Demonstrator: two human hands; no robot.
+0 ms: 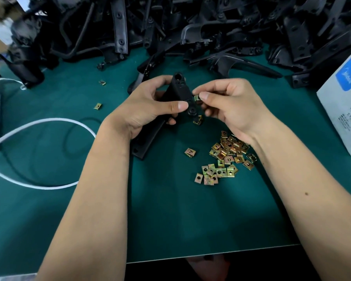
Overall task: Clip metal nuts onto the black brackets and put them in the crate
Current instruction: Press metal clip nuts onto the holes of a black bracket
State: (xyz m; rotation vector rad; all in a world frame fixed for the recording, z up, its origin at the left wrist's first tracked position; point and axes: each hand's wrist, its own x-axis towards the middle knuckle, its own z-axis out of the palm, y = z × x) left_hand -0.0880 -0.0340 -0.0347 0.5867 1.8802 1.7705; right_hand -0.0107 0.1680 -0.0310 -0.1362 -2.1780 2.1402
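My left hand (pixel 150 106) grips a long black bracket (pixel 178 92) above the green table, thumb across its front. My right hand (pixel 229 104) pinches a brass-coloured metal nut (pixel 197 97) between thumb and forefinger, right at the bracket's right edge. Another nut (pixel 198 119) sits clipped on the bracket's lower tab. A pile of several loose nuts (pixel 227 155) lies on the mat under my right wrist. No crate is in view.
A big heap of black brackets (pixel 190 27) fills the back of the table. A white cable (pixel 39 138) loops at the left. A white box (pixel 344 98) stands at the right. Stray nuts (pixel 98 106) lie at left centre. The table's front edge (pixel 211 254) is near.
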